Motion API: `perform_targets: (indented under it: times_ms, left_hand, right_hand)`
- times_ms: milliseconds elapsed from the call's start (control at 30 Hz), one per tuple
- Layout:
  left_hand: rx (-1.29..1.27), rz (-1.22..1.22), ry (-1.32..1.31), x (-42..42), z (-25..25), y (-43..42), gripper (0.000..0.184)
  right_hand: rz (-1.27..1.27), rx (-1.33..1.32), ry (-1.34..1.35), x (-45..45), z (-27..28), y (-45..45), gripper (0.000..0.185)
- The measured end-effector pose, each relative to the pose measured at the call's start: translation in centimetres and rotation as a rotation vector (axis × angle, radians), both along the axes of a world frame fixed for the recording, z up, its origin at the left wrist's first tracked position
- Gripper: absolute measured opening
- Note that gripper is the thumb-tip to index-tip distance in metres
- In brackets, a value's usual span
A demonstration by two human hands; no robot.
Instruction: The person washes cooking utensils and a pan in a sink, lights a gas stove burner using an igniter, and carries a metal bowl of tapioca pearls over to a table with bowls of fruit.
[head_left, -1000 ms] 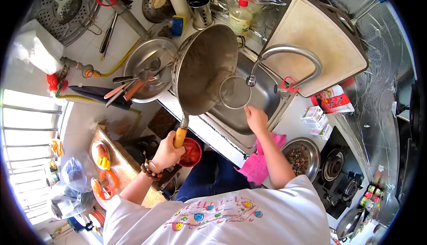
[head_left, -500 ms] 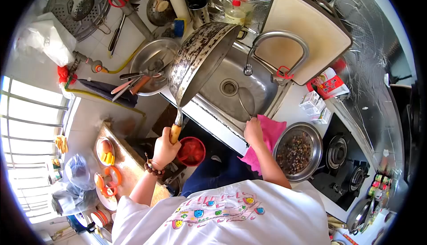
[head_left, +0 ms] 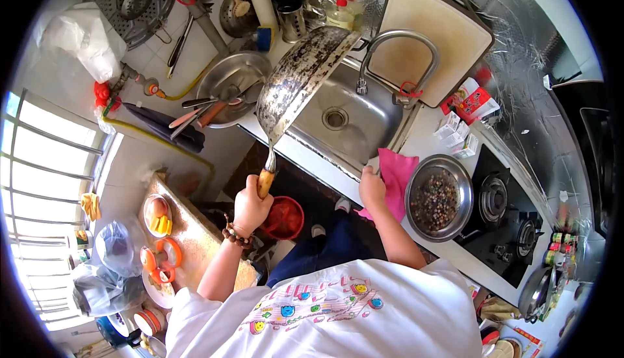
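Note:
My left hand [head_left: 252,207] is closed round the wooden handle of a large wok [head_left: 300,75]. The wok is tipped on its side over the left part of the sink [head_left: 374,108], its scorched outside facing left and upward. My right hand [head_left: 372,190] is closed at the sink's front edge, beside a pink cloth [head_left: 395,175] on the counter. Whatever its fingers hold, if anything, is hidden. Right of the cloth stands a steel pan [head_left: 469,207] with many small brown, round-looking pieces [head_left: 437,205] in it.
A curved faucet [head_left: 416,39] arches over the sink, with a cutting board [head_left: 435,46] leaning behind. Left of the wok, a steel bowl [head_left: 218,75] holds knives and other utensils. A gas stove [head_left: 500,215] is at right; a red bucket [head_left: 284,218] stands below the counter.
The wok has turned further, so its inside no longer shows. My right hand has drawn back slightly from the sink; the round-ended utensil at its fingers is no longer visible.

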State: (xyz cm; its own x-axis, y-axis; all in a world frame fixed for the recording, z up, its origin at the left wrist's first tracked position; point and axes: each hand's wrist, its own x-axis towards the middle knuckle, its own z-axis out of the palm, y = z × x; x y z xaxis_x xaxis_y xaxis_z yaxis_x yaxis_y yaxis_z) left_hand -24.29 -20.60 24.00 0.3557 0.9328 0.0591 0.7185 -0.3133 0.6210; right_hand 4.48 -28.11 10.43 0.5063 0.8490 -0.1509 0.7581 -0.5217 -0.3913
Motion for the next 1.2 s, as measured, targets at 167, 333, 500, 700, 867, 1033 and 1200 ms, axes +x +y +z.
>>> perform_targets:
  times_ms: [167,333,500,700,867,1033,1200]
  left_hand:
    - [0.056,0.002,-0.004,-0.6,0.7,-0.2,0.031]
    - [0.08,-0.001,-0.014,-0.8,1.2,-0.7,0.033]
    - [0.176,0.015,-0.047,-0.5,1.6,-0.1,0.034]
    - [0.207,0.027,0.017,-1.0,2.6,-0.4,0.035]
    - [0.236,0.058,0.027,-0.8,3.5,-0.4,0.035]
    - [0.239,0.095,0.041,-0.2,4.9,-1.8,0.033]
    - [0.3,0.128,0.045,0.9,5.5,-3.3,0.032]
  right_hand:
    - [-0.003,-0.048,-0.019,0.6,-0.7,0.2,0.025]
    - [-0.014,-0.046,-0.032,1.0,0.4,0.5,0.023]
    - [0.021,0.003,-0.023,0.8,1.2,0.8,0.023]
    - [0.047,0.039,-0.01,0.6,1.0,0.9,0.024]
    - [0.011,0.072,0.022,0.4,0.6,0.9,0.028]
    - [0.015,0.053,0.124,0.5,1.5,0.3,0.029]
    - [0.003,0.032,0.193,1.0,1.3,1.0,0.03]
